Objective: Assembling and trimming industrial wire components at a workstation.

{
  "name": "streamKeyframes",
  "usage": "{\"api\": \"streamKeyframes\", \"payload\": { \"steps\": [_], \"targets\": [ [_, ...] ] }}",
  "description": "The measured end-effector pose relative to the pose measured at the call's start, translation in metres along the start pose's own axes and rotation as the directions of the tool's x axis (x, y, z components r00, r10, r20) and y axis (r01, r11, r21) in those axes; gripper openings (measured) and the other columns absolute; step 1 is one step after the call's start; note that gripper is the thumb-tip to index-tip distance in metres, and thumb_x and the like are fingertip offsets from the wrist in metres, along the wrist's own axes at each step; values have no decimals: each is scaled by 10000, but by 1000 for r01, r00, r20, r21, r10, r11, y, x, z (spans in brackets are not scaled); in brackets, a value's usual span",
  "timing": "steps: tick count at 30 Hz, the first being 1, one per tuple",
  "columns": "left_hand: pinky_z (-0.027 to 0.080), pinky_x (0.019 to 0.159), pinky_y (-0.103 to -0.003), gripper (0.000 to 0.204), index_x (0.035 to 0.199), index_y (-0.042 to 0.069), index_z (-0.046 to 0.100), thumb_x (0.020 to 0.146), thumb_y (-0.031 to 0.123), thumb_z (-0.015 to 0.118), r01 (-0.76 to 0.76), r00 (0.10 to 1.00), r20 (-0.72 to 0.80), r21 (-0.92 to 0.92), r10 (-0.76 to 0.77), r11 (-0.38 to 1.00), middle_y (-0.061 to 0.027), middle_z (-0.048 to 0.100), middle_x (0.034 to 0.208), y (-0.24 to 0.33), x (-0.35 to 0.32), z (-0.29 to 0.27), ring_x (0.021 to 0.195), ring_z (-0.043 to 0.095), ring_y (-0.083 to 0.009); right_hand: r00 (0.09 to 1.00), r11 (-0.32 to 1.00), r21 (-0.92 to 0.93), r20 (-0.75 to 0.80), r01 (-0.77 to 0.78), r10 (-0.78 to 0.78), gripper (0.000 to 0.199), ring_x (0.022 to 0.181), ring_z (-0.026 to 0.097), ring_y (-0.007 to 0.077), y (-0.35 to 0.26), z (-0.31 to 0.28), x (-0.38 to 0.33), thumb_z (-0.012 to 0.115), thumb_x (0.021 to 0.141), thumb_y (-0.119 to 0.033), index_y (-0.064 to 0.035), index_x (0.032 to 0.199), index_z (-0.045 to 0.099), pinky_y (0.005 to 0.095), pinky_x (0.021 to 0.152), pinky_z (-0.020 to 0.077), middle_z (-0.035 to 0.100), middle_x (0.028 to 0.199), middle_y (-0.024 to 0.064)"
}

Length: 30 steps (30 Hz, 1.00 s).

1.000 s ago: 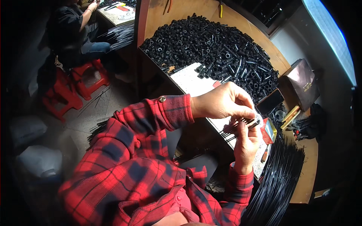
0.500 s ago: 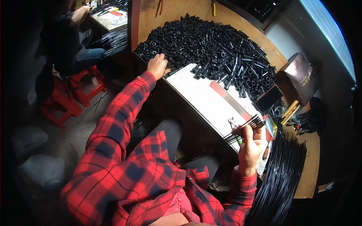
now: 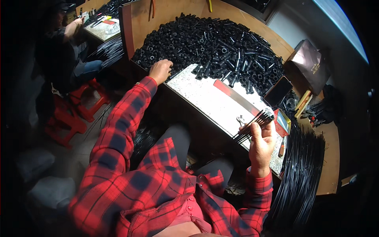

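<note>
Bundle of thin black rods (image 3: 254,125) sits in my right hand (image 3: 261,142), fingers clamped round it, near-right over the desk edge. Rod tips point up and to the right, ends level, probably so a single one can be picked off the top.

Left hand (image 3: 160,71) is out at the far left, arm fully stretched, resting on the near edge of the heap of black tubular parts (image 3: 213,43). Fingers are curled down into the pieces; I cannot tell whether they have closed on one.

The heap covers the far half of the wooden desk (image 3: 173,12), within one arm's reach. Between heap and right hand lies a speckled stone slab (image 3: 205,98), bare enough to serve as a work surface. A red strip (image 3: 229,91) lies slantwise on it, a small metal clip (image 3: 240,119) just beside the bundle.

Right of the slab: dark phone (image 3: 278,91), small red box (image 3: 283,122), brown box (image 3: 310,65) farther off. A large stock of long black rods (image 3: 300,173) leans at near right, below the holding hand.

Far left, another person sits at a second desk beside red stools (image 3: 79,110).
</note>
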<state>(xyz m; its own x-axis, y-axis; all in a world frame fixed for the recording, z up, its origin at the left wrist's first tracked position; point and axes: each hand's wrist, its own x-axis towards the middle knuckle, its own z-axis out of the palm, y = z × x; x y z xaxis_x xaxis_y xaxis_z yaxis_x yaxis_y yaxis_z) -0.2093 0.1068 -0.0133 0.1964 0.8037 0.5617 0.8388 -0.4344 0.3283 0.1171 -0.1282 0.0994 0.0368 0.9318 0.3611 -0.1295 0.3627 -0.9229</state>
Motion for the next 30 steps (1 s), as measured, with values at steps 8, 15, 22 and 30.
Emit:
{"api": "streamKeyframes", "payload": {
  "steps": [8, 15, 22, 30],
  "targets": [
    [487, 692, -362, 192, 947, 17, 588, 758, -14, 594, -239, 957, -240, -346, 161, 908, -119, 582, 926, 84, 18, -20, 801, 592, -306, 997, 1000, 12, 77, 18, -19, 247, 695, 616, 192, 3, -4, -1, 526, 878, -40, 20, 1106, 452, 326, 669, 530, 591, 838, 101],
    [487, 713, -360, 200, 931, 22, 603, 734, -8, 628, -123, 990, -74, 15, 124, 992, -132, 568, 941, 3, 8, 19, 810, 585, -317, 998, 998, 55, 64, -19, 15, 162, 707, 597, 165, -9, 2, -10, 542, 865, -4, 21, 1006, 466, 287, 682, 499, 585, 825, 97],
    [470, 719, -265, 200, 943, 38, 650, 759, -32, 612, 36, 978, -169, -456, -126, 889, -60, 576, 943, 48, 22, -15, 809, 577, -162, 997, 997, 66, 66, -33, 29, 155, 716, 600, 166, -6, 0, -9, 540, 866, 0, 21, 997, 460, 290, 687, 502, 588, 830, 97],
    [444, 806, -222, 239, 1058, 1, 617, 830, -35, 557, 4, 973, 65, -964, 224, 266, 3, 560, 977, 209, -7, -89, 884, 546, -78, 988, 986, 152, 149, -73, 50, 162, 717, 595, 155, -5, 13, -2, 542, 877, -26, 0, 1012, 458, 281, 683, 506, 583, 835, 81]
  ]
}}
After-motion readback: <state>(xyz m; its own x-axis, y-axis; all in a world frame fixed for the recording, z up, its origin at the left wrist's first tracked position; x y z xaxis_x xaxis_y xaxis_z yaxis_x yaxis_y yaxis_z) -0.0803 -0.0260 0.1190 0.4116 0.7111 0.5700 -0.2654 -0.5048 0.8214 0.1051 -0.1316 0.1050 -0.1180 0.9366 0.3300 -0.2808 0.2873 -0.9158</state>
